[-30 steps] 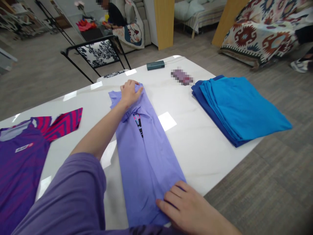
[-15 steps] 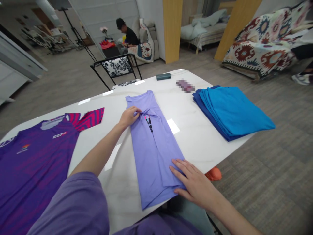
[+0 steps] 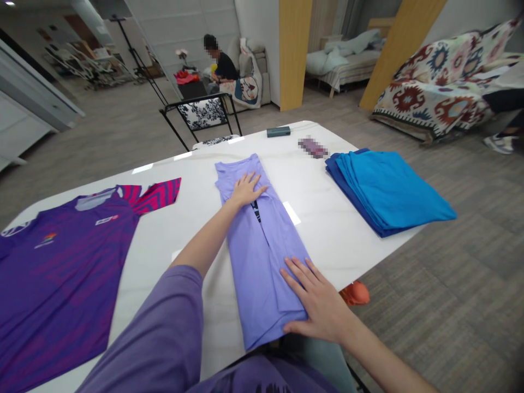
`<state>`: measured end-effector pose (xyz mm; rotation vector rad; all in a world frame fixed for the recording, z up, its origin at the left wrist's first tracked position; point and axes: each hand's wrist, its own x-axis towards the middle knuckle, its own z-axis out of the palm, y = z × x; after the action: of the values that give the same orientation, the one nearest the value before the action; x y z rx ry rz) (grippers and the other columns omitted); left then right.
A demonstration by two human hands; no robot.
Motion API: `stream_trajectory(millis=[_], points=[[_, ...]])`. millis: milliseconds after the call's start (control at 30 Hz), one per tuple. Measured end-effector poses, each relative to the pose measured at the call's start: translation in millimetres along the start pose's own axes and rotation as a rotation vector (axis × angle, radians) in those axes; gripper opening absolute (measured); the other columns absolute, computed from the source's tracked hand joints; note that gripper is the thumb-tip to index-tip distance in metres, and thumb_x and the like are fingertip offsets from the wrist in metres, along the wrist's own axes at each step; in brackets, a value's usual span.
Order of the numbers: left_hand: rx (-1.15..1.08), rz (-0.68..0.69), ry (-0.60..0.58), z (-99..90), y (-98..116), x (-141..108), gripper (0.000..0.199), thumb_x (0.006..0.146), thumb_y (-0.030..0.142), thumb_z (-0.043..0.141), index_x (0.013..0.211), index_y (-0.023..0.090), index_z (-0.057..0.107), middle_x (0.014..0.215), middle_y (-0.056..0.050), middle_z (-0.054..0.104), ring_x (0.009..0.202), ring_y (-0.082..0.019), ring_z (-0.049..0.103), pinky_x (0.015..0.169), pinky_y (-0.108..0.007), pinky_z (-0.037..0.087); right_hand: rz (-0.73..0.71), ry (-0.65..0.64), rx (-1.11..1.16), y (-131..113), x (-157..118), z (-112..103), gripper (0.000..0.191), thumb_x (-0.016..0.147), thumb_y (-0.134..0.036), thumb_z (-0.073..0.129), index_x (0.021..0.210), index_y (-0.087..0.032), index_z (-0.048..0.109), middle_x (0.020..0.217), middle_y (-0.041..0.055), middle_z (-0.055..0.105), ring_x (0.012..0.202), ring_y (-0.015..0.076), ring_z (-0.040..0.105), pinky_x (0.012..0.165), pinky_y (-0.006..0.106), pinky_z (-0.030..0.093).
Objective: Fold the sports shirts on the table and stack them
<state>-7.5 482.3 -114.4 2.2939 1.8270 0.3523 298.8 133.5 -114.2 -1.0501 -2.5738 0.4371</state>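
A lavender shirt (image 3: 254, 262), folded into a long strip, lies on the white table (image 3: 196, 164) with its neckline away from me. A bit of black print shows in the gap between its folded sides. My left hand (image 3: 245, 190) rests flat on the upper part below the neckline, fingers spread. Near the bottom right corner of the shirt, my right hand (image 3: 315, 297) is laid flat with its fingers apart. Neither hand grips the cloth.
A purple and pink jersey (image 3: 82, 256) is spread out at the left. Folded blue cloths (image 3: 393, 191) are stacked at the right. A dark green case (image 3: 278, 131) and a blurred item (image 3: 313, 147) lie farther back. Beyond are a chair (image 3: 202, 114) and a seated person (image 3: 224, 65).
My left hand has let go of the shirt's left edge and moved right onto its upper middle, with fingers spread. My right hand stays nearly in place. The view has shifted slightly.
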Motion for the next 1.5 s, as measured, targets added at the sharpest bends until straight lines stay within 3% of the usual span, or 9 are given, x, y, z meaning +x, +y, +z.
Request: stream_trajectory(millis=[233, 333, 533, 667, 967, 1133, 1233, 1333, 1500], points=[[0.038, 0.099, -0.031, -24.9, 25.5, -41.6, 0.079, 0.114, 0.067, 0.038, 0.183, 0.029, 0.037, 0.191, -0.009, 0.022, 0.179, -0.041, 0.010, 0.143, -0.071, 0.007, -0.040, 0.008, -0.075, -8.7, -7.6, 10.4, 0.128, 0.083, -0.053, 0.088, 0.187, -0.029, 0.017, 0.188, 0.0114, 0.025, 0.172, 0.0416, 0.035, 0.140, 0.069, 0.040], [-0.087, 0.256, 0.066, -43.2, 33.1, -142.3, 0.078, 0.114, 0.064, 0.046, 0.181, 0.025, 0.040, 0.186, -0.014, 0.036, 0.175, -0.036, 0.030, 0.143, -0.061, 0.025, -0.057, -0.006, -0.113, -4.2, -19.3, 0.7, 0.121, 0.085, -0.029, 0.084, 0.186, -0.026, 0.019, 0.189, 0.0118, 0.026, 0.174, 0.0372, 0.035, 0.141, 0.064, 0.040], [-0.122, 0.365, -0.099, -38.6, 62.8, -410.1, 0.111, 0.094, 0.068, 0.080, 0.186, 0.040, 0.024, 0.184, -0.011, 0.040, 0.170, -0.041, 0.040, 0.139, -0.062, 0.042, -0.085, -0.024, -0.147, 30.5, -57.9, -14.1, 0.105, 0.092, -0.008, 0.072, 0.184, -0.028, 0.027, 0.186, 0.0098, 0.037, 0.173, 0.0301, 0.037, 0.143, 0.060, 0.033], [0.008, 0.323, -0.032, -12.0, 79.0, -482.3, 0.096, 0.106, 0.041, 0.068, 0.186, 0.041, 0.017, 0.183, -0.003, 0.041, 0.171, -0.034, 0.039, 0.143, -0.064, 0.036, -0.144, 0.021, -0.194, 41.9, -67.9, -7.6, 0.083, 0.099, 0.001, 0.055, 0.175, -0.032, 0.048, 0.178, 0.0049, 0.051, 0.166, 0.0248, 0.048, 0.140, 0.055, 0.037], [-0.144, 0.306, 0.116, -12.4, 100.4, -524.4, 0.057, 0.107, 0.018, 0.052, 0.148, 0.049, 0.077, 0.138, 0.003, 0.082, 0.134, -0.027, 0.077, 0.123, -0.057, 0.059, -0.168, 0.012, -0.043, -21.0, -101.4, -23.5, 0.049, 0.102, -0.006, 0.061, 0.138, -0.032, 0.081, 0.147, 0.0058, 0.078, 0.147, 0.0278, 0.064, 0.121, 0.050, 0.047], [-0.578, 0.263, -0.047, -83.3, 137.2, -576.2, 0.053, 0.096, 0.034, 0.064, 0.139, 0.062, 0.079, 0.107, 0.004, 0.087, 0.095, -0.030, 0.082, 0.084, -0.053, 0.068, -0.173, -0.258, 0.421, -79.3, -138.5, -73.7, 0.027, 0.117, -0.034, 0.055, 0.127, -0.028, 0.079, 0.120, 0.0060, 0.082, 0.111, 0.0229, 0.074, 0.108, 0.043, 0.052], [-0.705, 0.219, -0.036, -135.9, 142.4, -575.6, 0.045, 0.093, 0.035, 0.070, 0.128, 0.061, 0.084, 0.098, 0.003, 0.086, 0.084, -0.027, 0.080, 0.074, -0.047, 0.067, -0.131, -0.205, 0.612, -99.7, -133.2, -110.1, 0.040, 0.118, -0.055, 0.051, 0.121, -0.025, 0.078, 0.108, 0.0083, 0.080, 0.098, 0.0239, 0.073, 0.093, 0.039, 0.056], [-0.657, 0.164, 0.109, -171.3, 125.9, -527.6, 0.020, 0.100, 0.045, 0.070, 0.107, 0.041, 0.089, 0.088, -0.001, 0.082, 0.075, -0.024, 0.076, 0.068, -0.039, 0.064, -0.014, -0.053, 0.616, -92.9, -86.0, -136.9, 0.049, 0.116, -0.063, 0.053, 0.104, -0.021, 0.078, 0.094, 0.0078, 0.075, 0.085, 0.0229, 0.069, 0.078, 0.035, 0.055], [-0.727, -0.029, 0.316, -171.0, 54.5, -354.7, 0.056, 0.106, 0.070, 0.061, 0.107, 0.019, 0.084, 0.102, -0.007, 0.081, 0.092, -0.027, 0.076, 0.079, -0.036, 0.062, 0.190, 0.255, 0.540, -15.6, 76.5, -134.8, 0.061, 0.108, -0.074, 0.060, 0.106, -0.017, 0.080, 0.103, 0.0080, 0.079, 0.098, 0.0266, 0.071, 0.086, 0.036, 0.058]])
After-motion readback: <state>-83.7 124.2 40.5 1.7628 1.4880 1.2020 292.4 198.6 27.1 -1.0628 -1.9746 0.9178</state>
